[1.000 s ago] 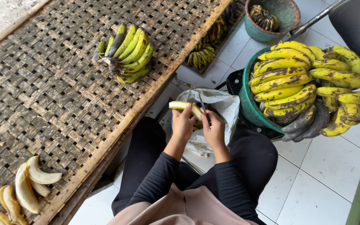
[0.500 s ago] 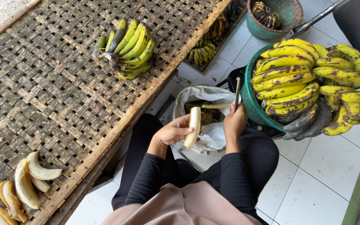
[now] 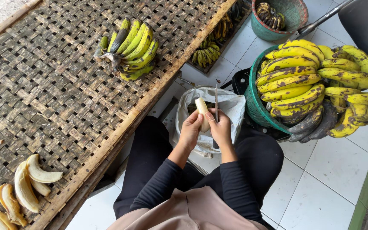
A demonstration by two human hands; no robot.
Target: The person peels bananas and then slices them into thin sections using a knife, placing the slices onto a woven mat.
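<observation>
Peeled banana halves [image 3: 26, 187] lying at lower left of woven bamboo tray [image 3: 43, 93]; green-yellow bunch [image 3: 130, 49] at top. Centre: left hand [image 3: 191, 130], fingers curled round peeled banana [image 3: 202, 114], held upright over white plastic bag [image 3: 231, 106]. Right hand [image 3: 221, 127] just beside, closed on knife [image 3: 216, 102], blade up. Right: green basket [image 3: 254, 106] heaped with spotted ripe bananas [image 3: 307, 85].

We look almost straight down from head height at our own lap and hands, fairly close. The woven bamboo table [image 3: 56, 98] fills the left, its edge running diagonally; white floor tiles [image 3: 320, 187] fill the right.
</observation>
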